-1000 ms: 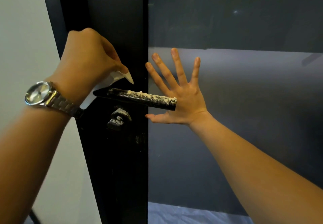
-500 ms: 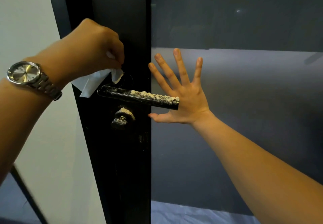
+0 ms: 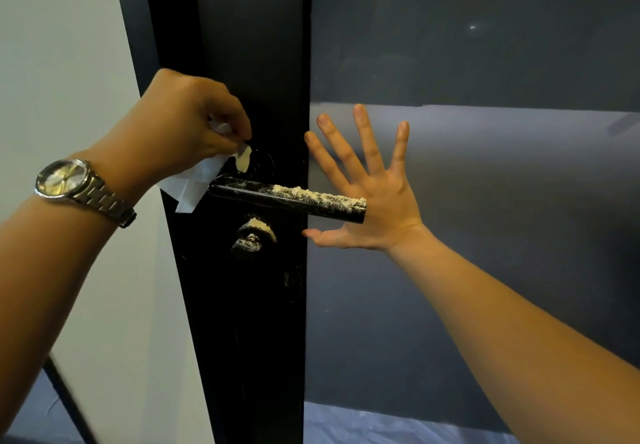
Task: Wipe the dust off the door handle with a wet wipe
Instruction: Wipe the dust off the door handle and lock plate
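While the left grip (image 3: 183, 125) pinches the wet wipe (image 3: 194, 180) just above the door handle (image 3: 287, 198), the right grip (image 3: 381, 194) lies spread behind it.

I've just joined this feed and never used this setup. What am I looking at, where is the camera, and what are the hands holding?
No machine here: a person works bare-handed, and the single camera sits on their head, looking forward and down. The left hand, with a wristwatch, pinches a white wet wipe at the pivot end of a black door handle. Pale dust covers the handle's outer half, and more sits on the lock knob below. The right hand is spread open, holding nothing, against the dark door panel behind the handle's tip.
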Tool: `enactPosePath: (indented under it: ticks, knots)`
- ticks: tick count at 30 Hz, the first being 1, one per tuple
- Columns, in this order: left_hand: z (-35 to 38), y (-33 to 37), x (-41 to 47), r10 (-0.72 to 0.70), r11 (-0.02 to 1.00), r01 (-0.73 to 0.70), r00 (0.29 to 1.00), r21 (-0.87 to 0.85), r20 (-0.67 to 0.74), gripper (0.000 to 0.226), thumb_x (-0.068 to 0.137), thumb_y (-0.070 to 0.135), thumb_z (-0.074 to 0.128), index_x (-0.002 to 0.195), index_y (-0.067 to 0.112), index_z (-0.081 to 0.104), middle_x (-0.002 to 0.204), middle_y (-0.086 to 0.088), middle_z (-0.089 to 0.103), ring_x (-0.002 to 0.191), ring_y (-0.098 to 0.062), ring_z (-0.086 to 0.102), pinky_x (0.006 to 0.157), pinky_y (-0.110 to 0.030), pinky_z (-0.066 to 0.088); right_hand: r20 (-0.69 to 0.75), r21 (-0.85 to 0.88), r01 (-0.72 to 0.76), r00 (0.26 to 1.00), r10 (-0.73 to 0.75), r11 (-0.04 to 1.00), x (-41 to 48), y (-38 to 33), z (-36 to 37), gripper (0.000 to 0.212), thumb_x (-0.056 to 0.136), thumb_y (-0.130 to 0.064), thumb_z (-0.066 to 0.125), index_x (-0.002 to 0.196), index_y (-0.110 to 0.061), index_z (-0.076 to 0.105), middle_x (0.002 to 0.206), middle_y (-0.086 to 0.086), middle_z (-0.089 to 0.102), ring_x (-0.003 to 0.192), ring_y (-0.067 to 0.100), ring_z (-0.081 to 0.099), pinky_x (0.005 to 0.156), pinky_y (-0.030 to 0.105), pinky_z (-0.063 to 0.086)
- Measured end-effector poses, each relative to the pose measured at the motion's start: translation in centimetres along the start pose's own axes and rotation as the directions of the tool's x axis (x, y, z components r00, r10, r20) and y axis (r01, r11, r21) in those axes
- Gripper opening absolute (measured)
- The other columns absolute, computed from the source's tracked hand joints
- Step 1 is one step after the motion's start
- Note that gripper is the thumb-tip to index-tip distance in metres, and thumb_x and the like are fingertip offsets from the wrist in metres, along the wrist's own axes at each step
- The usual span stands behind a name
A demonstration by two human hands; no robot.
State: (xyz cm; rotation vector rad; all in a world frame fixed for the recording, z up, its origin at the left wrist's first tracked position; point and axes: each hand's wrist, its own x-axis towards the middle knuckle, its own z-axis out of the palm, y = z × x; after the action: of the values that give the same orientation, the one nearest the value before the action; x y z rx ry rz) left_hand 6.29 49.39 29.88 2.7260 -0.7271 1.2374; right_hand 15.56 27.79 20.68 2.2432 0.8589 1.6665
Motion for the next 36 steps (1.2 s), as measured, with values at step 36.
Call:
enactPosePath:
  ticks: [36]
  knots:
    - [1.7, 2.7, -1.2, -0.297, 0.953, 0.288, 0.950, -0.095, -0.094, 0.017, 0.083, 0.021, 0.061, 0.094, 0.013, 0.072, 0.092, 0.001, 0.062, 0.084, -0.007, 0.050, 0.074, -0.015, 0.034, 0.069, 0.114, 0.175, 0.981, -0.183, 0.978, 2.5, 1.1, -2.0, 0.120, 0.068, -0.087, 0.036, 0.147, 0.002, 0.019, 0.156, 0.017, 0.018, 0.144, 0.036, 0.014, 0.108, 0.065, 0.000]
